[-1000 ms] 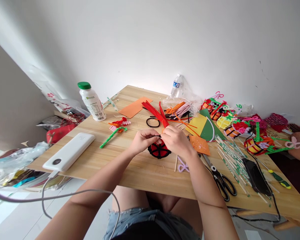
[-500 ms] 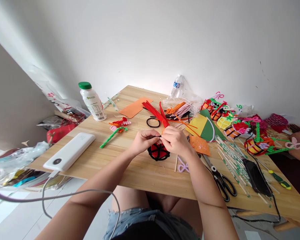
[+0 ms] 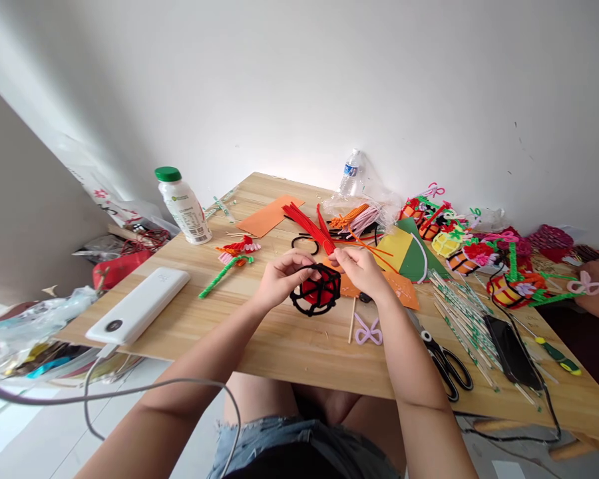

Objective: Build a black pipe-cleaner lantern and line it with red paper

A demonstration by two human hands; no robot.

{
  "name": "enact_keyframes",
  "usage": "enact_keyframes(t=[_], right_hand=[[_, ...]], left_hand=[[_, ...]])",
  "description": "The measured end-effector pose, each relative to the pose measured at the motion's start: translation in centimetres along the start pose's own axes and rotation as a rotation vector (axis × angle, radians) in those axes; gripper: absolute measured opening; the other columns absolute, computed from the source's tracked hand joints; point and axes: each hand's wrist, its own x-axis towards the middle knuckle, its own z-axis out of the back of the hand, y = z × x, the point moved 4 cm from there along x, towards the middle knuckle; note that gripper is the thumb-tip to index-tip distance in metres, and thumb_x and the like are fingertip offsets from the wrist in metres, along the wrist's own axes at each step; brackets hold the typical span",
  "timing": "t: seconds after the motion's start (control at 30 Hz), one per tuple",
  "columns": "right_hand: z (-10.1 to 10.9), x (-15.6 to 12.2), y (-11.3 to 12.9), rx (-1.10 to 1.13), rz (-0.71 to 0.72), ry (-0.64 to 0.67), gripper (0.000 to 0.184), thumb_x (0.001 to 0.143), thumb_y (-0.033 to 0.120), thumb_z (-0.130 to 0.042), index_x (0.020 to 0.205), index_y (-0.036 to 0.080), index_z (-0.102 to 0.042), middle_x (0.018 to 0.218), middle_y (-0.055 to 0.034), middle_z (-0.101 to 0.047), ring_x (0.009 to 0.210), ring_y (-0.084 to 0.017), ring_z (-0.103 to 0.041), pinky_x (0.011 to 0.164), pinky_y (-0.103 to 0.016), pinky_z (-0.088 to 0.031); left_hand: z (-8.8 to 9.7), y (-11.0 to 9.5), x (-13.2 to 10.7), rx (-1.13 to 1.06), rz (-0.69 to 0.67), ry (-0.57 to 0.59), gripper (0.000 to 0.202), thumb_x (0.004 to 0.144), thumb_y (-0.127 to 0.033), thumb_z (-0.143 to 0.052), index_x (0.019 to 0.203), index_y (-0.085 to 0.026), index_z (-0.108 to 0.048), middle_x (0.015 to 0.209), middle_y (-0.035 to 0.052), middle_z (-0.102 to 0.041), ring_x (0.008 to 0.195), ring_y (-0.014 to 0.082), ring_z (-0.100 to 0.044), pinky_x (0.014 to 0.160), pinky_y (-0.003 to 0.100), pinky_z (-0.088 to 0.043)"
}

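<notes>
A small red-and-black pipe-cleaner basket (image 3: 317,290) is held just above the wooden table (image 3: 289,346), tilted so its underside faces me. My left hand (image 3: 279,277) pinches its left rim with closed fingers. My right hand (image 3: 362,269) grips its upper right rim, fingers curled. A bundle of red pipe cleaners (image 3: 310,227) lies on the table just behind the basket. An orange sheet (image 3: 399,288) lies under my right wrist.
A white power bank (image 3: 138,304) with a cable lies at the left, a green-capped bottle (image 3: 182,204) behind it. Black scissors (image 3: 444,362), striped sticks (image 3: 464,313), a phone (image 3: 513,351) and finished baskets (image 3: 509,279) fill the right. Another person's hand (image 3: 596,271) rests at the far right.
Both hands have lifted and tipped the red-and-black basket up off the table and moved slightly apart along its rim.
</notes>
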Motion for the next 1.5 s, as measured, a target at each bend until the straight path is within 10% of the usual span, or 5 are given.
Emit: enact_keyframes(t=[0.3,0.5,0.77,1.3,1.5], right_hand=[[-2.9,0.9,-5.1,0.546,-0.590,0.237,0.046,0.076,0.062,-0.061,0.096,0.021,-0.066,0.082,-0.0022,-0.071,0.064,-0.016,-0.065,0.054,-0.025,-0.049],[-0.3,1.5,-3.7,0.366,-0.142,-0.036,0.052,0.069,0.039,-0.075,0.116,0.022,-0.060,0.120,-0.0080,-0.063,0.110,-0.021,-0.060,0.096,-0.037,-0.048],[-1.0,-0.8,1.2,-0.244,0.411,0.133,0.065,0.075,0.023,-0.073,0.134,0.026,-0.046,0.136,-0.0128,-0.043,0.132,-0.028,-0.041,0.111,-0.048,-0.036],[-1.9,-6.0,-0.7,-0.302,0.411,0.183,0.084,0.075,0.003,-0.060,0.146,0.033,-0.027,0.144,-0.0110,-0.035,0.137,-0.028,-0.036,0.112,-0.051,-0.035],[-1.3,-7.4,-1.3,-0.347,0.363,0.152,0.088,0.073,0.000,-0.058,0.148,0.033,-0.025,0.143,-0.0103,-0.038,0.135,-0.029,-0.037,0.112,-0.050,-0.035]], left_hand=[[0.1,-0.6,-0.4,0.237,-0.322,0.019,0.017,0.079,-0.034,-0.070,0.082,-0.019,-0.061,0.093,0.0083,-0.059,0.089,0.0186,-0.059,0.081,0.035,-0.051],[0.6,-0.4,-0.1,0.258,-0.340,0.140,0.025,0.076,-0.046,-0.066,0.082,-0.021,-0.065,0.101,0.0120,-0.060,0.106,0.0289,-0.056,0.097,0.049,-0.043],[3.5,3.5,2.0,-0.105,0.142,-0.328,0.030,0.077,-0.044,-0.058,0.089,-0.017,-0.061,0.088,0.0055,-0.065,0.086,0.0187,-0.065,0.083,0.034,-0.050],[-0.2,6.9,0.6,-0.201,0.457,0.099,0.064,0.070,-0.074,-0.056,0.093,-0.016,-0.071,0.100,0.0121,-0.074,0.101,0.0258,-0.066,0.094,0.038,-0.047],[-0.1,8.8,0.1,0.087,0.480,0.155,0.066,0.078,-0.070,-0.049,0.100,-0.011,-0.069,0.102,0.0131,-0.072,0.101,0.0277,-0.065,0.093,0.040,-0.047]])
